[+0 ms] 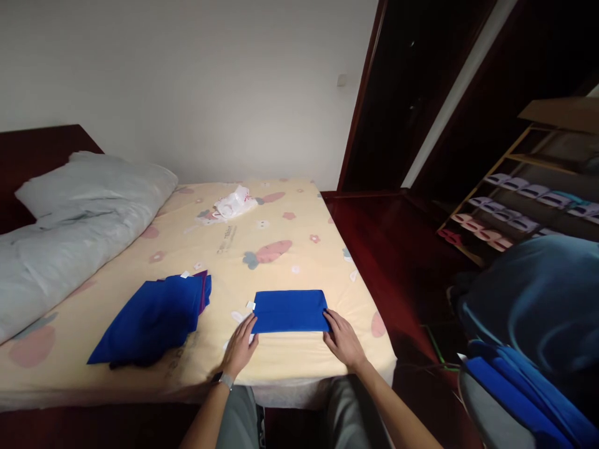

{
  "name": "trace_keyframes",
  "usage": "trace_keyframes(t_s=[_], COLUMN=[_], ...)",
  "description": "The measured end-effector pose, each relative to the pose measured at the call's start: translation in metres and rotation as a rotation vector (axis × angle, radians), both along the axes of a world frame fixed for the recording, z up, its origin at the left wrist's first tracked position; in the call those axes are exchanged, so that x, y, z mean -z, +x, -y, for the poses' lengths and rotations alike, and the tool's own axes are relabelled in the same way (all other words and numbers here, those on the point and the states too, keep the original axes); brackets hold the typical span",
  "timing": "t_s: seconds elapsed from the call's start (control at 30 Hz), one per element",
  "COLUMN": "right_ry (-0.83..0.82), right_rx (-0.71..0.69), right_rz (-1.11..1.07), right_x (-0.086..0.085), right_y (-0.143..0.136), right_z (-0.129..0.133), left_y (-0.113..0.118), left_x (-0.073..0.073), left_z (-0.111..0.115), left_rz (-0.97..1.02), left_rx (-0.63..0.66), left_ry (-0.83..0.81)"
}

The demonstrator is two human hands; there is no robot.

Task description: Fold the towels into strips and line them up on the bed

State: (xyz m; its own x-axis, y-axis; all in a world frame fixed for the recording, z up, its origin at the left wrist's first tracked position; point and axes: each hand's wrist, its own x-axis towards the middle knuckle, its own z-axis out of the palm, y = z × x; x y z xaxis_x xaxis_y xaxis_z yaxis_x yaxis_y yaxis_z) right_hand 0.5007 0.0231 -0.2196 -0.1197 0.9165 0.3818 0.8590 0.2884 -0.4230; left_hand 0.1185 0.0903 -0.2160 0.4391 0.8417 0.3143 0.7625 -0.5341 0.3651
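Note:
A blue cloth (291, 311), folded into a flat rectangle with a small white tag at its left edge, lies near the front of the bed. At its lower left corner rests my left hand (241, 347), fingers bent and a band round the wrist. My right hand (342, 338) touches the lower right corner, fingertips on the cloth's edge. Whether either hand pinches the fabric is hard to see. To the left lies a looser pile of blue cloth (154, 315) with a purple edge and a white tag.
The bed (299, 234) has a patterned sheet. A grey quilt (84, 218) lies at the left, and a white plastic bag (234, 203) towards the wall. On the right are a shoe rack (498, 168) and more blue cloths (519, 393) on a seat.

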Motion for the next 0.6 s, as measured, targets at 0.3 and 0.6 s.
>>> trace_keyframes(t_s=[0.3,0.6], right_ry=[-0.071,-0.234], right_rx=[0.009,0.074], right_rz=[-0.135,-0.345], right_x=[0.003,-0.012], right_y=[0.007,0.017], right_z=[-0.008,-0.031], left_y=[0.0,-0.003], left_x=[-0.002,0.0], left_z=[-0.019,-0.047], left_rz=[0.201,0.35], left_rx=[-0.007,-0.143], left_ry=[-0.109,-0.34])
